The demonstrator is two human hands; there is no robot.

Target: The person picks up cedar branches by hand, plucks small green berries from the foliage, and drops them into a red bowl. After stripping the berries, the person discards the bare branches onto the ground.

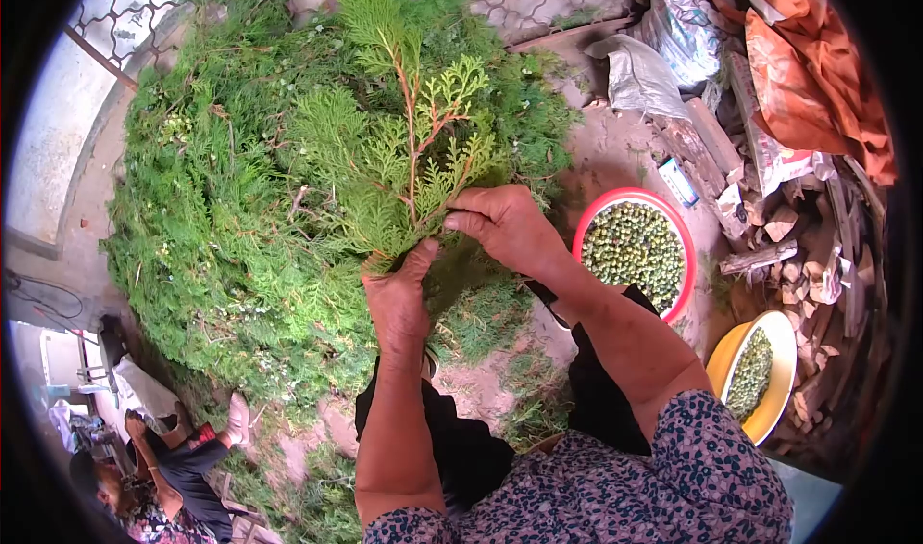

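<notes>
A leafy evergreen branch (411, 145) with flat, scale-like green sprays and a reddish stem stands upright in front of me. My left hand (398, 294) is closed round its lower end, thumb up against the foliage. On the right side of the same branch, my right hand (500, 225) pinches at a side spray with thumb and forefinger; whatever lies between those fingertips is too small to make out. Behind the branch spreads a large heap of cut evergreen branches (212, 227).
Right of my arm sits a red-rimmed basin (689, 265) of small green cones or berries. A yellow basin (769, 419) with similar contents is tilted nearby. Split firewood (784, 222), sacks (639, 78) and an orange tarp (803, 83) line the right. Another person (178, 467) sits lower left.
</notes>
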